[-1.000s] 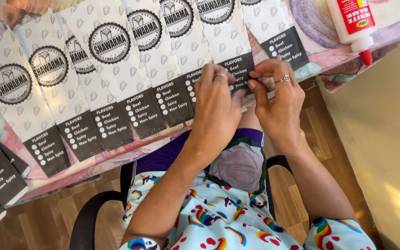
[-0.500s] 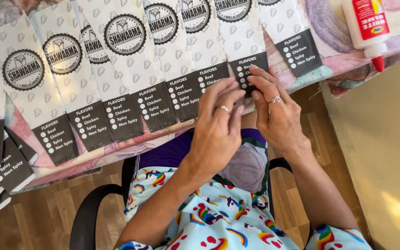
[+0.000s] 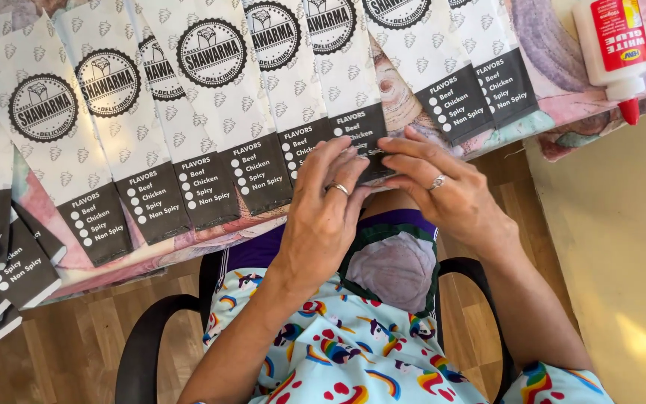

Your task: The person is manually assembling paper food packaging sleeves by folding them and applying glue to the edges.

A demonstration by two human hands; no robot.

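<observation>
From my remote seat, the head camera looks down on a row of long white paper sleeves with round black emblems and black end panels, fanned side by side across a table covered in a pastel patterned cloth [image 3: 540, 127]. Both hands meet at the near end of one white paper sleeve with a black bottom panel [image 3: 353, 127], the fifth or so from the left in the overlapping row.

The left hand [image 3: 323, 224] has its fingers bent and closed down over the black panel's lower edge, a ring showing on one finger. The right hand [image 3: 450, 198] lies just beside it, fingers stretched leftward and flat across the same edge, fingertips touching the left hand's. I cannot tell whether the paper is pinched between finger and thumb or only pressed, because the thumbs are hidden.

The sleeve's long axis runs away from me, tilted slightly to the left, so its bulk lies beyond the fingertips and only the near end overhangs the table edge into the hands. Both hands are about equally near it. A white plastic glue bottle with a red nozzle and red label [image 3: 613, 49] lies well apart at the far right, nearer the right hand. More sleeves are stacked at the far left [image 3: 1, 277].
</observation>
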